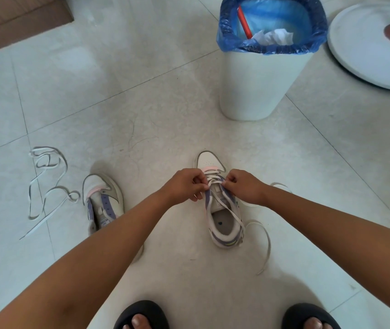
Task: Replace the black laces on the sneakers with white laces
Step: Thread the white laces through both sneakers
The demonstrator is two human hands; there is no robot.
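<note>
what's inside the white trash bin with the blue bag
Inside the white trash bin lined with a blue plastic bag lie crumpled white paper and a red stick-like item. Anything beneath the paper is hidden.

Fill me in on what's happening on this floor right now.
A person is crouched over the right sneaker, threading a white lace through its eyelets. The left hand and right hand each pinch the lace near the toe end, where a few rows are already crossed; the loose ends trail onto the floor. The left sneaker sits unlaced, with a second white lace lying loose beside it. A bin with a blue liner stands behind.
</note>
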